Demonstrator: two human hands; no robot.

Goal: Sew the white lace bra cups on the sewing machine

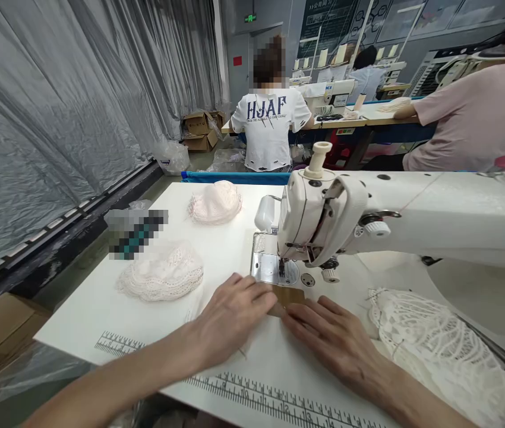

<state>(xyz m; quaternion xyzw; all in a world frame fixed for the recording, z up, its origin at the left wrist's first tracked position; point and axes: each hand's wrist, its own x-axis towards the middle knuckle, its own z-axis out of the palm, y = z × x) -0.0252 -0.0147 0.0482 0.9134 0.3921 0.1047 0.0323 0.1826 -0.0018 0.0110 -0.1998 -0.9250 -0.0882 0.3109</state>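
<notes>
One small brown piece (292, 295) sits at the worktop (87, 315) between the left hand (234, 315) and the right hand (333, 336), just in front of the metal needle plate (265, 268) of a white sewing machine (306, 220). The left fingers bend over its left end and the right fingers reach along its near right side, both touching it; with the blur and overlap, I cannot tell whether either set pinches it or only presses. Left of the machine lie a cream lace bundle (161, 273) and, farther back, a pinkish lace bundle (215, 203). White openwork lace (439, 333) lies beyond the right forearm, beneath the machine's arm.
</notes>
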